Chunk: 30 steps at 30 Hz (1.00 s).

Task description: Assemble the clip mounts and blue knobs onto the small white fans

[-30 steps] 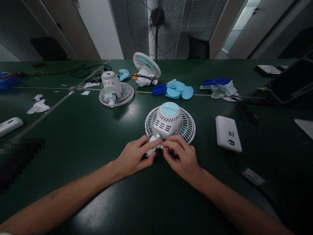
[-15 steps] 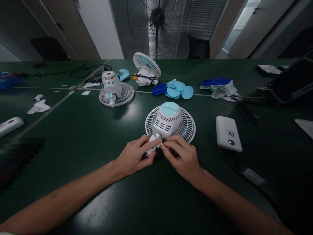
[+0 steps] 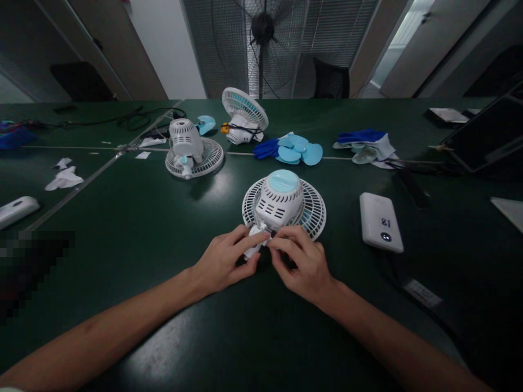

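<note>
- In the head view, the near fan [image 3: 281, 204] lies grille-down on the desk [image 3: 286, 337], its motor housing pointing up under a light-blue cap [image 3: 283, 181]. It sits straight ahead of you, a little right of the midline between your hands, on the side toward the far edge.
- The relation to watch is at the white bracket [image 3: 258, 229], low on the housing's near side. It juts toward you, its long axis slanting from the housing down to the near left, so its free end lies by your left hand.
- Your left hand [image 3: 223, 258] comes in from the left and is closed on that bracket, index finger across the top and thumb by the free end. It looks the nearer of your two.
- Your right hand [image 3: 304, 264] comes in from the right, thumb and fingertips bunched close to the left index tip, at the bracket's right side. You can't tell here whether they pinch anything small.
- The fan's body lies just beyond both sets of fingertips; your right knuckles overlap the grille's near rim, though contact can't be judged.
- Farther off, a second fan [image 3: 188, 141] lies grille-down toward the left edge, light-blue blades [image 3: 296, 144] lie toward the far edge, and a white device [image 3: 378, 218] lies toward the right edge.
</note>
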Each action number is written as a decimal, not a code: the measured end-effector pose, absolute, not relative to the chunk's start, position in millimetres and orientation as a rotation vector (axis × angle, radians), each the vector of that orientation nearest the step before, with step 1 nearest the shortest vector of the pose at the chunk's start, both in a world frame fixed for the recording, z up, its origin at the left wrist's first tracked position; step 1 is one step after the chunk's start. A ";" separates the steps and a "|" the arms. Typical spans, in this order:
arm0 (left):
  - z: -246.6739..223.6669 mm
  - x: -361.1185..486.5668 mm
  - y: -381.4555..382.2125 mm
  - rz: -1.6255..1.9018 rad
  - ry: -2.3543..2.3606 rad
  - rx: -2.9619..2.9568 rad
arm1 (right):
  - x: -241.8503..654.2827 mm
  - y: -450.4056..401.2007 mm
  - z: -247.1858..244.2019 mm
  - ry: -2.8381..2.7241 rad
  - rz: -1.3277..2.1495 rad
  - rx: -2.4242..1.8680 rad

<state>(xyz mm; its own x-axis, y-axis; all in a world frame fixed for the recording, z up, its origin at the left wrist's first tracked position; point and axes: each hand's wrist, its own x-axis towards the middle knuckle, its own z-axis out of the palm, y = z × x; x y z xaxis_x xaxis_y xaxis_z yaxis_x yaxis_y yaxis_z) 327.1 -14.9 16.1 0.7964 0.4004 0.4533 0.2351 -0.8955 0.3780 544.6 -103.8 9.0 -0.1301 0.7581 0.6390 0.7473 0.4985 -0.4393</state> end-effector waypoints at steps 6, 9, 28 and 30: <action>12.7 326.7 -13.9 0.764 0.497 2.676 | 544.8 -102.2 8.5 -1.872 0.003 -1.249; 13.0 326.5 -14.0 0.762 0.497 2.681 | 544.4 -102.0 9.8 -1.864 -0.022 -1.247; 15.9 327.5 -14.7 0.786 0.482 2.663 | 544.6 -102.2 11.2 -1.813 0.033 -1.251; 16.2 327.4 -14.8 0.789 0.478 2.656 | 544.5 -102.2 11.8 -1.807 0.045 -1.246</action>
<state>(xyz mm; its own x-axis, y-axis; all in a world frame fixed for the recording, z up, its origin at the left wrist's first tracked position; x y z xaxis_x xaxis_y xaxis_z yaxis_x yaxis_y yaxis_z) 327.4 -14.8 16.2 0.7903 0.4035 0.4611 0.2213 -0.8897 0.3992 544.5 -102.2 11.8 -0.0744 0.7571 0.6490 0.7238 0.4887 -0.4871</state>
